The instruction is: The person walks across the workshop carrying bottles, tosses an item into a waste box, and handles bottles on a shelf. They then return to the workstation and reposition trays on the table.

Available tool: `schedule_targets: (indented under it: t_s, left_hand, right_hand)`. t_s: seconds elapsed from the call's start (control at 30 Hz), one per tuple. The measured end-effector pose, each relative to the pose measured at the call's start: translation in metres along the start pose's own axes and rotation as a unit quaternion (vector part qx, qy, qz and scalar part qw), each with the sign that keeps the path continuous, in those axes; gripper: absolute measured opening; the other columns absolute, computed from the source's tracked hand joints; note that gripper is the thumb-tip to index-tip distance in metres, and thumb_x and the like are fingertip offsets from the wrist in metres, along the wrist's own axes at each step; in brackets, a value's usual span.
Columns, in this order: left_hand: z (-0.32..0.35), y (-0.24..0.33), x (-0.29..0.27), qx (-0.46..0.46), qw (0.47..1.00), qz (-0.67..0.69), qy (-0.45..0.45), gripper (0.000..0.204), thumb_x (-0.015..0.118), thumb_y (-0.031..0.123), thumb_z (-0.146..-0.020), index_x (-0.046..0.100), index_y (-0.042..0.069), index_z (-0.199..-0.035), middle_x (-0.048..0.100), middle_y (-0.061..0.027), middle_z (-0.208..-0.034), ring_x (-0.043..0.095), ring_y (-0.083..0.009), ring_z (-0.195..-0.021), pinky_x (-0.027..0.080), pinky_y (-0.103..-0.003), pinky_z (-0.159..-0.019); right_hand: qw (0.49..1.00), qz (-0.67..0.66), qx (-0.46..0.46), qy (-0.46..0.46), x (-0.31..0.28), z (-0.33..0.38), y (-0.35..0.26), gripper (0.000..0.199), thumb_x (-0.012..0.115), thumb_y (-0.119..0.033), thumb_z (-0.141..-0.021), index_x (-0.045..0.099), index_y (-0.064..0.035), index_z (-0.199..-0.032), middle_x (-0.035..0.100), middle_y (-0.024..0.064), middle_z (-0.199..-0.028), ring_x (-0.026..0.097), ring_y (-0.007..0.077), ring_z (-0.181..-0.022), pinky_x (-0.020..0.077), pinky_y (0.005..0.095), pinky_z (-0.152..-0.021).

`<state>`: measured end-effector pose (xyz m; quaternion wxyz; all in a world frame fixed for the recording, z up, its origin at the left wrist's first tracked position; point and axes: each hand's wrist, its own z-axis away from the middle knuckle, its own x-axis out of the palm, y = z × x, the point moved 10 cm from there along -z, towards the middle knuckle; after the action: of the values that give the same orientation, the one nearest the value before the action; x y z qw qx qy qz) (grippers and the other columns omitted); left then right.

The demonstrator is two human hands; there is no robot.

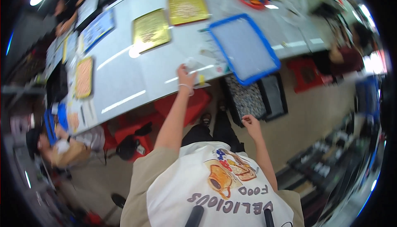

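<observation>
Plastic piece [190, 63], translucent, lay at the half-curled left hand's [187, 76] fingertips over the white table [120, 78], grip unclear, and probably deserved a light pinch, while the loosely curled right hand [251, 126] seemed empty.

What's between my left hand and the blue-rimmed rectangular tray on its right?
Between left hand and tray, the head view shows a small yellow piece and blurred items on the white tabletop.
</observation>
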<state>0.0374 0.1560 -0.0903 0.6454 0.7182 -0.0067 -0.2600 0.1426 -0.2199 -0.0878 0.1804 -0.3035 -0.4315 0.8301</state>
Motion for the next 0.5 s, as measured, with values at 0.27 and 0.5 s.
schedule_targets:
  t_s: [0.27, 0.5]
  left_hand:
    - [0.004, 0.016, 0.004, -0.058, 0.994, -0.087, -0.007, 0.076, 0.077, 0.024, -0.058, 0.040, 0.015, -0.123, 0.042, -0.0128, -0.112, 0.042, -0.0309, -0.105, 0.035, -0.039, -0.093]
    - [0.005, 0.008, 0.007, -0.183, 0.978, -0.103, 0.014, 0.055, 0.074, 0.029, -0.062, 0.052, 0.026, -0.112, 0.042, -0.0065, -0.111, 0.043, -0.0275, -0.106, 0.037, -0.039, -0.088]
  right_hand:
    - [0.965, 0.055, -0.239, -0.096, 0.054, -0.113, -0.182, 0.033, 0.055, 0.000, -0.075, 0.048, -0.0005, -0.108, 0.050, 0.0122, -0.106, 0.051, 0.0216, -0.096, 0.0434, 0.0295, -0.079]
    - [0.959, 0.057, -0.271, -0.064, 0.085, -0.196, -0.183, 0.060, 0.057, -0.001, -0.072, 0.032, -0.0012, -0.126, 0.036, 0.0195, -0.125, 0.042, 0.0309, -0.111, 0.0368, 0.0361, -0.091]
